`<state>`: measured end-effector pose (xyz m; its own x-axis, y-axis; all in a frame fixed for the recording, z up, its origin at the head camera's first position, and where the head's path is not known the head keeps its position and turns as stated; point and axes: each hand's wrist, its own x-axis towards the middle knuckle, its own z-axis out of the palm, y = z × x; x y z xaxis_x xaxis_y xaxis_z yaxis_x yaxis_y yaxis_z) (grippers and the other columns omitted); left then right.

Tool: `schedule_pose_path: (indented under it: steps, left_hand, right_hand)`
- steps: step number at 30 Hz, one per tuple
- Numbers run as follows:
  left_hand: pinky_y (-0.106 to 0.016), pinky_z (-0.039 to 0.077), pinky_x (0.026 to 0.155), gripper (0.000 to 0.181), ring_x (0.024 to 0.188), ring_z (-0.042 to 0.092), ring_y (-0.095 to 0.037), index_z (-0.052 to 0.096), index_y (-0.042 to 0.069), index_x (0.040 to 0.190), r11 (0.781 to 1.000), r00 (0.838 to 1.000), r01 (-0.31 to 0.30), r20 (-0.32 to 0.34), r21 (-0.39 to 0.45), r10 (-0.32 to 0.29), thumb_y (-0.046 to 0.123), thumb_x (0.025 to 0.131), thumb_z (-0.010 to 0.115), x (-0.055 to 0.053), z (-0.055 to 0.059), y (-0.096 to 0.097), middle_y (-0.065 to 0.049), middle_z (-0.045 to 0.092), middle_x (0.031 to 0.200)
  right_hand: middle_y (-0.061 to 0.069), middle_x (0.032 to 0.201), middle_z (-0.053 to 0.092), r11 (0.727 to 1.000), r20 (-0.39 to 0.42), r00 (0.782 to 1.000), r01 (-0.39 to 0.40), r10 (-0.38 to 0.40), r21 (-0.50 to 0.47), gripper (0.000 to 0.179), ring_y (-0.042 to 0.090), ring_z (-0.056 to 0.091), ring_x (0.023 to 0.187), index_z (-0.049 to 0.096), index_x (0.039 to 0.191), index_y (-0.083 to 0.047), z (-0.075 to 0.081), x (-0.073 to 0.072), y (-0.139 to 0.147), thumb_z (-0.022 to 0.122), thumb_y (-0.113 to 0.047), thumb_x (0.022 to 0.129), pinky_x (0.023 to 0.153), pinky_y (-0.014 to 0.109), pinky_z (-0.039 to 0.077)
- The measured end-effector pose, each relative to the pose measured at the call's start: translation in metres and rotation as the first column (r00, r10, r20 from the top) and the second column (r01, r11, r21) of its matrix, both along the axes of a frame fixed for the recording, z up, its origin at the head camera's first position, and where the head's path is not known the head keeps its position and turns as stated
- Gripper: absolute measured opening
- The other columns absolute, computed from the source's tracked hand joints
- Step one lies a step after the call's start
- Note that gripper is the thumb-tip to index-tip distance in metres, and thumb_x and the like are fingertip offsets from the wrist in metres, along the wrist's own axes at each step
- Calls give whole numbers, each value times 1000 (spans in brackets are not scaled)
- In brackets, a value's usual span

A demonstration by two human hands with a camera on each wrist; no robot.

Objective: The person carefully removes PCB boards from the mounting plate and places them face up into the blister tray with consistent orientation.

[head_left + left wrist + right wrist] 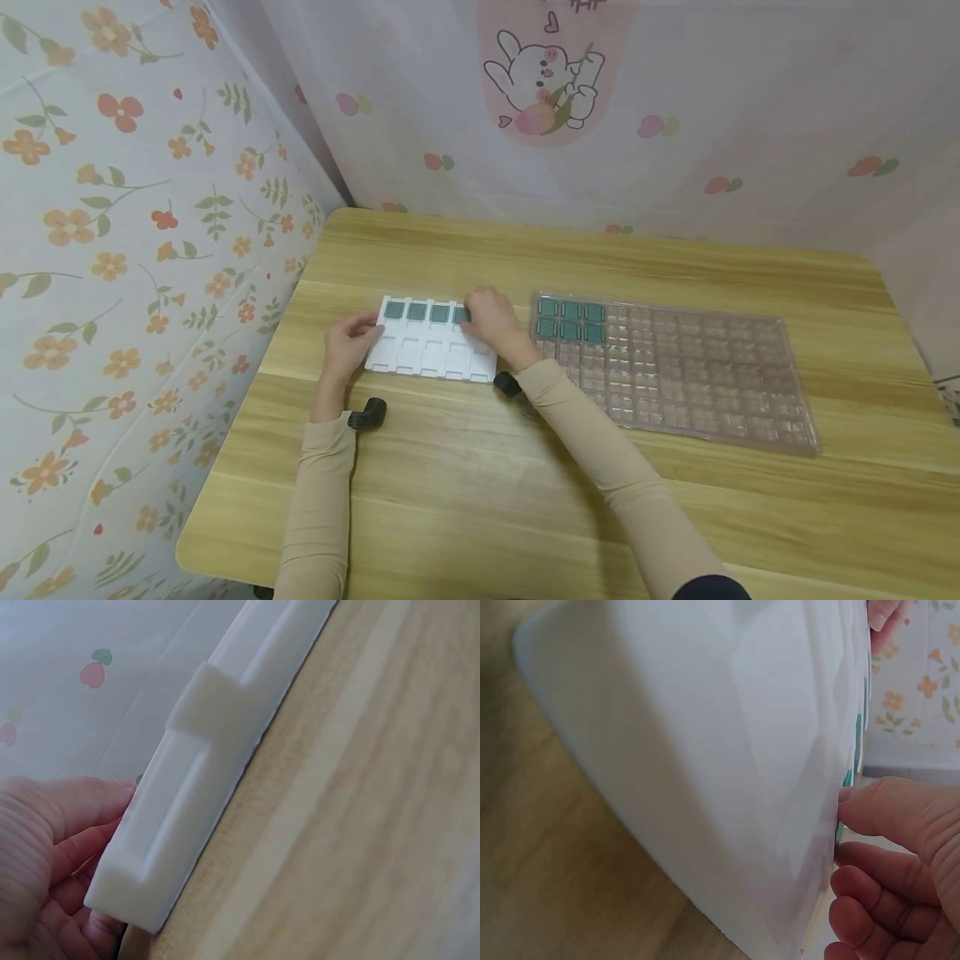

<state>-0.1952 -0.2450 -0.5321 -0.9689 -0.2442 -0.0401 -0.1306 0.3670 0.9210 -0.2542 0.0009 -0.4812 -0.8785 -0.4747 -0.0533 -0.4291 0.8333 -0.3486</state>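
A white plastic tray (408, 354) with moulded pockets lies on the table, several green circuit chips (417, 312) set along its far row. My left hand (349, 343) grips the tray's left edge, thumb on the rim and fingers curled below, as the left wrist view shows. Over the tray's far right corner, my right hand (491, 318) pinches a green chip (459, 315) between thumb and index finger at the far row's right part. In the right wrist view most of that chip is hidden behind the white tray and the fingers.
To the right lies a large clear plastic tray (720, 383) with many small pockets. Several green chips (571, 310) fill two short rows at its far left corner. A black wrist-worn device (367, 414) sits on the left cuff. Patterned curtains (187, 250) hang at the left and back.
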Motion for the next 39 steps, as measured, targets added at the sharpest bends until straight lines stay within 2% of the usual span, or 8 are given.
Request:
schedule_pose_path:
  steps: [13, 33, 39]
  left_hand:
    - [-16, 43, 63, 29, 80, 56, -14, 65, -2, 112, 1000, 1000, 3, -23, -10, -3, 6, 84, 67, 1, 0, 0, -20, 65, 104]
    - [-16, 44, 66, 30, 85, 57, -19, 64, -1, 114, 1000, 1000, 0, -4, -20, 0, 7, 85, 66, 1, 0, 1, -20, 65, 104]
    - [-16, 44, 66, 30, 84, 56, -18, 64, -1, 114, 1000, 1000, 0, 2, 1, 0, 6, 85, 66, 1, 2, 2, -21, 64, 104]
  right_hand:
    - [11, 88, 64, 1000, 9, 1000, -8, 8, 15, 19, 23, 57, 81, 68, 88, 0, 3, -2, -1, 72, -17, 79, 73, 34, 48]
    - [12, 93, 65, 999, 21, 1000, -10, 11, -39, 21, 24, 59, 85, 68, 93, 1, 6, 0, 10, 73, -14, 78, 73, 33, 50]
    - [12, 95, 64, 998, 18, 1000, 0, 1, -56, 22, 25, 58, 87, 68, 93, 0, 9, 1, 16, 74, -16, 78, 73, 34, 50]
